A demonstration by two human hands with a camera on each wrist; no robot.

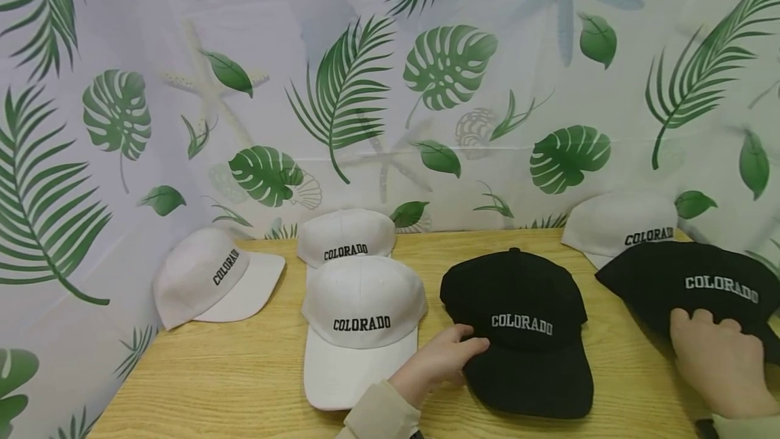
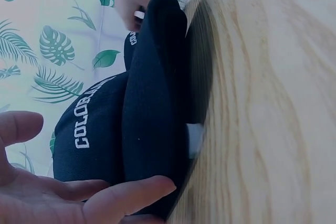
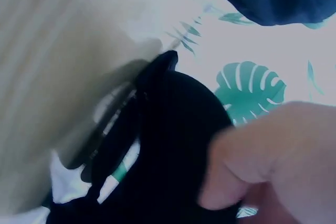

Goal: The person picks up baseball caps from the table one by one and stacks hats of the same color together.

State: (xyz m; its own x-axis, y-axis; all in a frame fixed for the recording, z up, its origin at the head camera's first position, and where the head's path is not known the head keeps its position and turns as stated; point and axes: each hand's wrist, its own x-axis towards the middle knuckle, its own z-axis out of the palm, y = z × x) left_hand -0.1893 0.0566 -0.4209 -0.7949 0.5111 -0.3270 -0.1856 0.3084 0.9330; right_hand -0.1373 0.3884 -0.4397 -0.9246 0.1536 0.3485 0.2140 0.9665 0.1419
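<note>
A black cap [image 1: 512,290] lettered COLORADO sits on the table, its brim toward me. My left hand [image 1: 440,360] is at its left side where crown meets brim. In the left wrist view, this hand's fingers [image 2: 131,195] lie extended against the cap, thumb apart. Farther right, my right hand [image 1: 719,358] grips a second black cap [image 1: 707,269] by its brim, and that cap is tilted. The right wrist view shows the thumb [image 3: 223,182] over its dark fabric; the other fingers are mostly hidden.
Two white caps, a front one [image 1: 365,300] and a rear one [image 1: 347,232], stand left of the middle. Another white cap [image 1: 201,276] is at the left edge, one more [image 1: 621,222] behind the second black cap. A leaf-print cloth [image 1: 365,87] hangs behind the wooden table [image 1: 213,371].
</note>
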